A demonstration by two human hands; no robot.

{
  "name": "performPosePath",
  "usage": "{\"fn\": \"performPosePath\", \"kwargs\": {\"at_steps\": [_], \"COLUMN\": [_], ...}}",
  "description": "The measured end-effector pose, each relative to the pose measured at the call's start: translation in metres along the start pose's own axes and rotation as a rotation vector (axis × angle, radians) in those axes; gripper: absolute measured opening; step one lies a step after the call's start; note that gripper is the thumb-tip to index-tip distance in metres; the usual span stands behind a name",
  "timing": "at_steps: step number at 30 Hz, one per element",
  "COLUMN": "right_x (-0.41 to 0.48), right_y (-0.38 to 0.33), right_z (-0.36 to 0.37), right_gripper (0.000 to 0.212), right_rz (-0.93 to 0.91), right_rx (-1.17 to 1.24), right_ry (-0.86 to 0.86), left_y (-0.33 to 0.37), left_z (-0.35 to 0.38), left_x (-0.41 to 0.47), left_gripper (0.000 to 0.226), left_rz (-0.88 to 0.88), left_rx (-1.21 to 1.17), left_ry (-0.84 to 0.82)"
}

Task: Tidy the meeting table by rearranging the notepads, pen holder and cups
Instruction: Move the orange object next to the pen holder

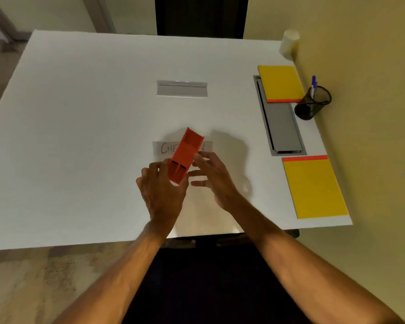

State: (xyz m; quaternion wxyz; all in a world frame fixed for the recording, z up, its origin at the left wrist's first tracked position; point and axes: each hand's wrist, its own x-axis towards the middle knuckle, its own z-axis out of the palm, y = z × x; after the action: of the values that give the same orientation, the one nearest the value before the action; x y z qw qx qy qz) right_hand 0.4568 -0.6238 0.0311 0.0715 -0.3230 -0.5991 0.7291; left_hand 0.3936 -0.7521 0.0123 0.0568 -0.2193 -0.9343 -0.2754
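Note:
My left hand (pixel 161 190) grips the near end of an orange slotted box (pixel 185 155), held tilted above the white table (pixel 80 136). My right hand (pixel 211 176) is beside the box with its fingers spread, the fingertips touching the box's right side. Two yellow notepads lie at the right: one far (pixel 281 83), one near (pixel 313 188). A black mesh pen holder (pixel 312 102) with blue pens stands at the right edge. A stack of pale cups (pixel 289 43) stands at the far right corner.
A paper strip with handwriting (pixel 166 148) lies under the orange box. A clear name-card stand (pixel 181 88) sits mid-table. A grey cable hatch (pixel 281 127) is set into the table between the notepads. A dark chair (pixel 200 15) stands beyond the far edge.

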Motion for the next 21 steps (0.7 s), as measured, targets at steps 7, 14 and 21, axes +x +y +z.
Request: {"fn": "performPosePath", "kwargs": {"at_steps": [7, 14, 21], "right_x": [-0.023, 0.002, 0.061], "right_y": [-0.027, -0.019, -0.027], "right_z": [-0.095, -0.219, -0.351], "right_gripper": [0.064, 0.064, 0.065], "right_rz": [0.149, 0.177, 0.165], "right_rx": [0.124, -0.029, -0.604], "right_ry": [0.162, 0.407, 0.532], "left_y": [0.093, 0.163, 0.179], "left_z": [0.038, 0.105, 0.19], "left_x": [-0.021, -0.035, -0.025], "left_gripper": [0.062, 0.08, 0.078], "left_rz": [0.42, 0.567, 0.371], "left_rx": [0.227, 0.104, 0.239], "left_ry": [-0.08, -0.269, -0.582]}}
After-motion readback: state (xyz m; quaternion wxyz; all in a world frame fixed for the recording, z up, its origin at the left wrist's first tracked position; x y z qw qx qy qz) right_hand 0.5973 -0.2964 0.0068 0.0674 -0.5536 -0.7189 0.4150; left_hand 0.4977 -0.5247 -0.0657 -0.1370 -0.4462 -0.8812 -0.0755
